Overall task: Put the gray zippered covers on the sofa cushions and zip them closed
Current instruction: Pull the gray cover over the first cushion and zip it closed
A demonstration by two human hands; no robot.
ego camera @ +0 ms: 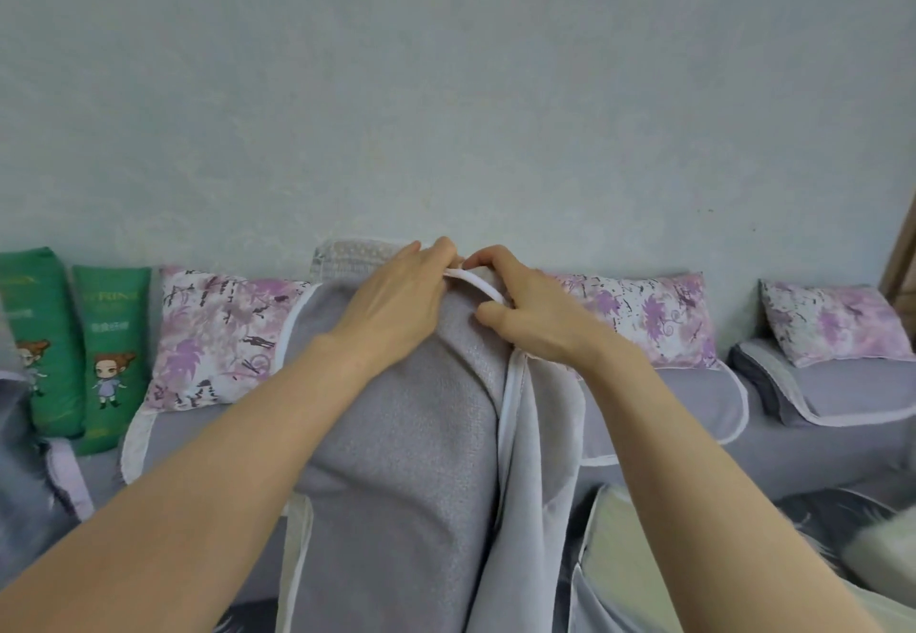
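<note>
At the top end of the sofa cushion (391, 434), which stands on end against the sofa seat (669, 399), both hands meet. Left hand (396, 305) and right hand (535, 320) have their fingers (488, 258) curled tight, pinching the white-piped edge (473, 285) of the gray cover (538, 459), which hangs loose down the cushion's right side. This looks like the fitting step, with zipping not yet begun. Next, I judge, the edge needs tugging over the top corner; then the slider must be found, and it is not visible.
</note>
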